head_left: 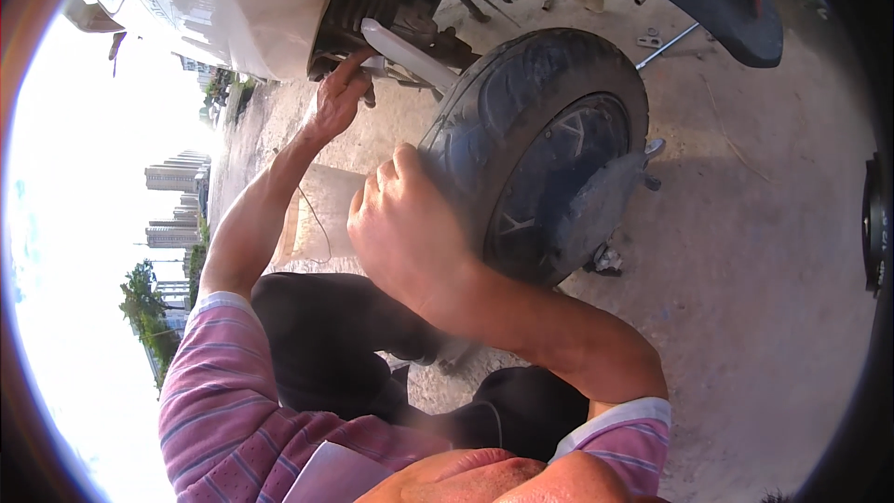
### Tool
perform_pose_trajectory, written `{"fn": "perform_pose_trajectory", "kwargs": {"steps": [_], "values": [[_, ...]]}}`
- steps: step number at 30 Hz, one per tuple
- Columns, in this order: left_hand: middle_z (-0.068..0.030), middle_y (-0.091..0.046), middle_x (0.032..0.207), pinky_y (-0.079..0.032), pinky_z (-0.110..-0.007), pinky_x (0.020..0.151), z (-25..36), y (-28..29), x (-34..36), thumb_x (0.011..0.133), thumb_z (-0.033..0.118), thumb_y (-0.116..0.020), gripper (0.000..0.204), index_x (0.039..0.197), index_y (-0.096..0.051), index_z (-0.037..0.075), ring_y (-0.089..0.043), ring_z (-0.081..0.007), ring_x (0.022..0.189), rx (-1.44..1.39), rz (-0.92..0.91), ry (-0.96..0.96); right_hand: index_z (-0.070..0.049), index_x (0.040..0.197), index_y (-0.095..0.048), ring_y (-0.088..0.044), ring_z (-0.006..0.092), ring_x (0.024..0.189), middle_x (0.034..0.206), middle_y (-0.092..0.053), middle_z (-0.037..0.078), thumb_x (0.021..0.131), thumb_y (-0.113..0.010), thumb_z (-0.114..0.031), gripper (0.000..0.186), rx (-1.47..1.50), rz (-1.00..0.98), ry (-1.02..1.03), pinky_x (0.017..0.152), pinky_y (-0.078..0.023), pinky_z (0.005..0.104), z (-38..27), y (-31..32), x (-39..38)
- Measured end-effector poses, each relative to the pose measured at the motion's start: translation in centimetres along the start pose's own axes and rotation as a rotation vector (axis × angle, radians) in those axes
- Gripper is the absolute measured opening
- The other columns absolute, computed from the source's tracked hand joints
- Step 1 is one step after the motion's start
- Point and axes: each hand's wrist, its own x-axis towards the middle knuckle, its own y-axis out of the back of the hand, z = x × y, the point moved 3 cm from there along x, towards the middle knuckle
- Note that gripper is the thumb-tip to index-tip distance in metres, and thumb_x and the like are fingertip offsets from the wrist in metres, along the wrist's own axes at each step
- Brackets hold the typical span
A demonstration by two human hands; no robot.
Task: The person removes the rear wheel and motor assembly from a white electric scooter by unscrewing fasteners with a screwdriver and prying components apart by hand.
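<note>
Left hand reaches under glossy whitish bodywork, grip partly hidden; right hand curls beside the ridged rubber-tyred scooter wheel. Cannot tell whether either grip is clamped.

black wheel, treaded tyre, beside right hand

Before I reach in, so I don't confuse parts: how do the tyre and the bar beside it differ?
The tyre is round and broad; the bar is long and slim. The tyre is dark, the bar pale. The tyre is nearest the right hand, the bar nearest the left hand.
</note>
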Motion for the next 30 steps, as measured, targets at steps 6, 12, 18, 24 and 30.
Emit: {"fn": "perform_pose_trajectory", "kwargs": {"steps": [6, 12, 18, 24, 30], "values": [[-0.0099, -0.069, 0.089, -0.052, -0.034, 0.082, -0.7, 1.0, 0.1, 0.098, 0.011, -0.046, 0.046, 0.142, -0.054, 0.002, -0.067, -0.0167, 0.081, -0.038, -0.072, -0.067, -0.009, 0.094, -0.074, -0.066, 0.0196, 0.090, 0.084, -0.072, 0.005, 0.091, -0.058, -0.026, 0.023, 0.022, -0.068, 0.046, 0.091, -0.038, 0.0380, 0.5, 0.1, 0.5], [-0.0100, -0.070, 0.083, -0.051, -0.031, 0.082, -1.6, 0.5, 0.3, 0.096, 0.010, -0.044, 0.046, 0.140, -0.056, 0.001, -0.068, -0.0170, 0.082, -0.192, -0.071, -0.060, -0.008, 0.098, -0.074, -0.065, 0.0203, 0.091, 0.086, -0.072, 0.005, 0.093, -0.057, -0.027, 0.026, -0.008, -0.035, 0.051, 0.091, -0.038, 0.0389, 0.7, 0.3, 0.3], [-0.0102, -0.070, 0.082, -0.052, -0.032, 0.082, -2.1, 0.0, 0.5, 0.094, 0.010, -0.045, 0.049, 0.141, -0.055, -0.001, -0.069, -0.0179, 0.083, -0.251, -0.056, -0.098, -0.009, 0.100, -0.074, -0.065, 0.0204, 0.091, 0.087, -0.071, 0.005, 0.093, -0.057, -0.029, 0.028, -0.012, 0.030, 0.036, 0.091, -0.037, 0.0393, 1.0, 0.4, 0.3], [-0.0116, -0.071, 0.082, -0.054, -0.033, 0.080, -2.5, -0.2, 0.8, 0.095, 0.006, -0.045, 0.048, 0.141, -0.054, -0.003, -0.069, -0.0177, 0.078, -0.266, -0.016, -0.143, -0.011, 0.095, -0.075, -0.065, 0.0191, 0.090, 0.085, -0.072, 0.004, 0.092, -0.058, -0.029, 0.025, 0.004, -0.005, 0.028, 0.090, -0.037, 0.0382, 0.4, -0.5, 1.2], [-0.0110, -0.072, 0.086, -0.055, -0.032, 0.080, -0.8, -0.6, 0.4, 0.096, 0.006, -0.046, 0.046, 0.140, -0.057, 0.003, -0.068, -0.0151, 0.080, -0.102, 0.023, -0.081, -0.011, 0.087, -0.074, -0.065, 0.0195, 0.086, 0.081, -0.071, 0.004, 0.087, -0.060, -0.024, 0.019, 0.036, 0.024, -0.010, 0.089, -0.038, 0.0377, -0.7, -1.8, 2.2]]}}
